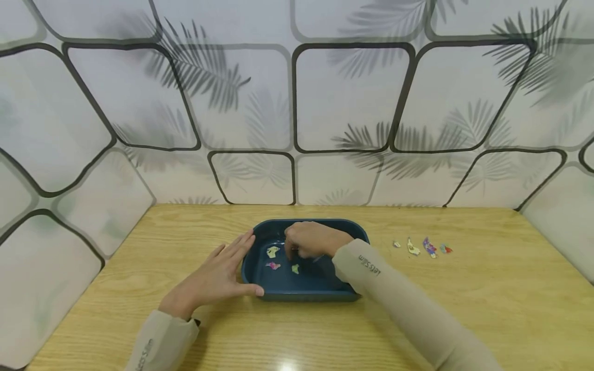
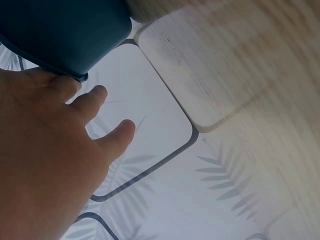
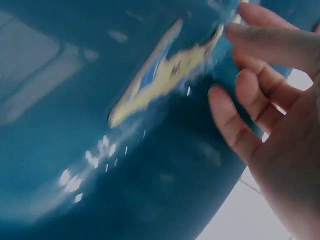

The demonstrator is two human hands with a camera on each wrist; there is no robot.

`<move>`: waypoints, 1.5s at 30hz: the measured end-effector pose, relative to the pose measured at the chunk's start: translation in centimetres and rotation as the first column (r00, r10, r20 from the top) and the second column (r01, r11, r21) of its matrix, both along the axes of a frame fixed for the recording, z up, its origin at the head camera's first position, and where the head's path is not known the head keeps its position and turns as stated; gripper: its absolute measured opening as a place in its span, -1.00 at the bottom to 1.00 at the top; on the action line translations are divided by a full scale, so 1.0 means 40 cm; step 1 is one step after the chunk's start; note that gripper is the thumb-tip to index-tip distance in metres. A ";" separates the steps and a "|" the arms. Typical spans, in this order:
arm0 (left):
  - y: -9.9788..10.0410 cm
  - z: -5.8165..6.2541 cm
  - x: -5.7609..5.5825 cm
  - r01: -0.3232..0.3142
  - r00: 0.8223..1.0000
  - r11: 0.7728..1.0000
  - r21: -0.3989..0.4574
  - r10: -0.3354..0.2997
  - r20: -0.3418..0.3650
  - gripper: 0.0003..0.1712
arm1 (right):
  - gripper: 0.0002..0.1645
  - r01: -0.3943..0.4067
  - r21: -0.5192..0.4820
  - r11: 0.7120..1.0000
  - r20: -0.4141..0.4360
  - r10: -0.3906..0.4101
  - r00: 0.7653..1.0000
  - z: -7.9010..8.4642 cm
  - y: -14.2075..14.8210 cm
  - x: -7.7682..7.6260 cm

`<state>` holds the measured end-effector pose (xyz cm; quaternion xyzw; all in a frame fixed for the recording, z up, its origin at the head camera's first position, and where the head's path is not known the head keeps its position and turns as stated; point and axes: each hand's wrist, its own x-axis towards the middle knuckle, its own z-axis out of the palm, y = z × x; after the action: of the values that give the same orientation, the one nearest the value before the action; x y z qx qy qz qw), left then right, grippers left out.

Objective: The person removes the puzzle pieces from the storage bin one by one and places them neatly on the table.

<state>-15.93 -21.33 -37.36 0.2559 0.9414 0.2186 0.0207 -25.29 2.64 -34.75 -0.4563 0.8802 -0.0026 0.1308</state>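
A dark blue rectangular tray sits on the wooden table. Along its left rim my left hand is spread, thumb at the front corner and fingertips at the side. My right hand reaches down into the tray. In the right wrist view its thumb and index finger pinch the end of a flat pale-yellow cutout with a blue patch, while the other fingers curl loosely. Lying inside the tray are a cream cutout, a pink-purple cutout and a small green cutout.
Right of the tray, several small cutouts lie in a row on the table, among them a purple one and a red-and-teal one. A patterned white backdrop stands behind and at both sides.
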 end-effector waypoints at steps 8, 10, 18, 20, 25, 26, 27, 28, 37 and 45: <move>0.000 0.003 0.002 -0.001 1.000 1.000 0.013 0.001 -0.002 0.36 | -0.87 0.020 0.004 1.000 0.008 -0.020 1.000 0.001 0.014 0.010; -0.001 0.002 0.002 0.003 1.000 1.000 0.013 -0.003 -0.004 0.36 | -0.85 0.032 0.016 0.999 0.007 -0.032 0.999 -0.003 0.012 0.014; -0.001 0.004 0.003 -0.007 1.000 1.000 0.004 0.007 -0.001 0.35 | -0.71 0.052 0.047 0.998 -0.031 -0.051 0.998 -0.012 0.008 0.019; -0.001 0.005 0.003 -0.009 1.000 1.000 0.001 0.009 0.001 0.34 | -0.70 0.051 0.045 0.998 -0.034 -0.049 0.998 -0.015 0.005 0.020; 0.000 0.006 0.004 -0.011 1.000 1.000 0.002 0.011 0.014 0.33 | -0.74 0.049 0.037 0.998 -0.019 -0.048 0.999 -0.021 -0.004 0.022; 0.000 0.005 0.004 -0.012 1.000 1.000 0.003 0.011 0.016 0.33 | -0.76 0.052 0.036 0.998 -0.013 -0.051 0.999 -0.023 -0.005 0.022; 0.000 0.005 0.004 -0.011 1.000 1.000 0.004 0.011 0.019 0.33 | -0.77 0.056 0.034 0.998 -0.005 -0.056 0.998 -0.024 -0.006 0.021; 0.000 0.004 0.003 -0.010 1.000 1.000 0.003 0.010 0.019 0.33 | -0.79 0.060 0.034 0.998 0.002 -0.060 0.998 -0.024 -0.005 0.021; -0.001 0.001 0.000 -0.004 1.000 1.000 -0.002 0.004 0.009 0.34 | -0.87 0.066 0.008 0.998 0.051 -0.066 0.997 -0.022 0.000 0.018; -0.001 0.002 0.003 -0.011 1.000 1.000 0.005 0.011 0.024 0.33 | -0.85 0.094 0.024 0.995 0.039 -0.095 0.995 -0.018 -0.001 0.022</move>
<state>-15.83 -21.36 -37.26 0.2480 0.9420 0.2240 0.0301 -24.42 2.61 -35.49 -0.4125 0.8979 -0.0080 0.1532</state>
